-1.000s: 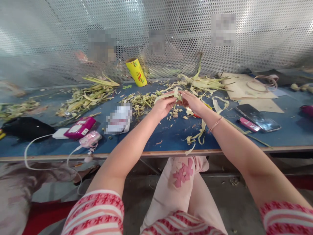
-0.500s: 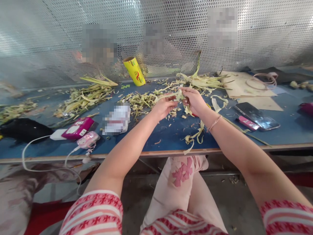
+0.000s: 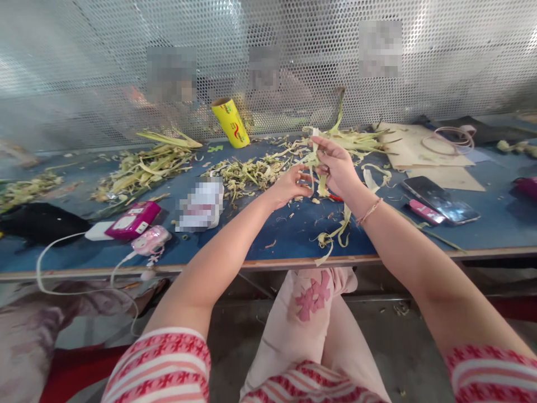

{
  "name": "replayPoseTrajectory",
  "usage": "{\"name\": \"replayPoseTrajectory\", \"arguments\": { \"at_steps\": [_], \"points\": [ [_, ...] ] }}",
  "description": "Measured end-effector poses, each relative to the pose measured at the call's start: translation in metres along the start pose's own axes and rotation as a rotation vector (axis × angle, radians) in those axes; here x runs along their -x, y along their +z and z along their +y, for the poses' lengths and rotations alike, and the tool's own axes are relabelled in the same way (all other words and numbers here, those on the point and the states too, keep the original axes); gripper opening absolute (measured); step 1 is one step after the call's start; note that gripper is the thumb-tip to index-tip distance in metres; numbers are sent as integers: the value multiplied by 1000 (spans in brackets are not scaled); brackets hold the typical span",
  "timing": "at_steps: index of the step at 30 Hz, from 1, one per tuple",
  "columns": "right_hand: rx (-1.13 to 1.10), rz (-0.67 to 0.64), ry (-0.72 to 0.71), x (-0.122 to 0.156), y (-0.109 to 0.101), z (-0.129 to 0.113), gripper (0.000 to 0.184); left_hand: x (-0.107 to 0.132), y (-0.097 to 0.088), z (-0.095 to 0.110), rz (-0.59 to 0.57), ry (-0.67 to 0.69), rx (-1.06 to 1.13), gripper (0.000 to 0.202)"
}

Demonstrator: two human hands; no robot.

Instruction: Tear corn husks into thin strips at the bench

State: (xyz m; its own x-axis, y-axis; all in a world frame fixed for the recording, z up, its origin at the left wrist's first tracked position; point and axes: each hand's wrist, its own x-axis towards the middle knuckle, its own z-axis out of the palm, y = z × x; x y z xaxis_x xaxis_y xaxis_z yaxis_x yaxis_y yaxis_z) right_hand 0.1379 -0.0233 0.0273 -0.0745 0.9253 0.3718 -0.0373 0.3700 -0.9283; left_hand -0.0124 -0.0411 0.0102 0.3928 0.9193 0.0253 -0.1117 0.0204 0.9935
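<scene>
My right hand (image 3: 338,168) is raised above the blue table (image 3: 268,238) and pinches a pale green leaf strip (image 3: 315,165) that hangs down from its fingers. My left hand (image 3: 289,187) is just left of it, fingers curled, thumb and forefinger touching the same strip lower down. A thin cord bracelet circles my right wrist. Loose leaf strips (image 3: 335,232) trail over the table's front edge below my hands.
Heaps of leaf scraps (image 3: 146,165) lie across the table. A yellow roll (image 3: 231,123) stands at the back. A pink box (image 3: 133,219) and white cable sit left, a phone (image 3: 442,200) and cardboard sheets (image 3: 419,148) right. A perforated metal screen (image 3: 84,67) backs the table; people sit behind it.
My right hand has risen and turned, lifting the strip upright. My left hand has dropped slightly and loosened to a light pinch on the strip.
</scene>
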Motion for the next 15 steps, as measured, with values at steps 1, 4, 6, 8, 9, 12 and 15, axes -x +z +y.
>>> {"name": "replayPoseTrajectory", "arguments": {
  "at_steps": [1,4,6,8,9,12,15],
  "points": [
    [3,-4,-1,1,1,-1,35,0,0,0,-1,25,36,62],
    [15,-29,4,3,5,1,37,-3,1,2,39,105,172,39],
    [40,-48,-3,3,8,4,39,-4,1,2,113,135,233,20],
    [81,-71,-16,4,9,9,41,-5,1,2,191,138,232,28],
    [105,-83,-28,4,10,10,42,-5,1,1,228,133,213,34],
    [190,-124,-109,7,11,12,44,-5,2,-2,335,110,140,45],
    [282,-155,-207,10,13,10,44,-6,1,-5,405,99,107,48]
  ]
}}
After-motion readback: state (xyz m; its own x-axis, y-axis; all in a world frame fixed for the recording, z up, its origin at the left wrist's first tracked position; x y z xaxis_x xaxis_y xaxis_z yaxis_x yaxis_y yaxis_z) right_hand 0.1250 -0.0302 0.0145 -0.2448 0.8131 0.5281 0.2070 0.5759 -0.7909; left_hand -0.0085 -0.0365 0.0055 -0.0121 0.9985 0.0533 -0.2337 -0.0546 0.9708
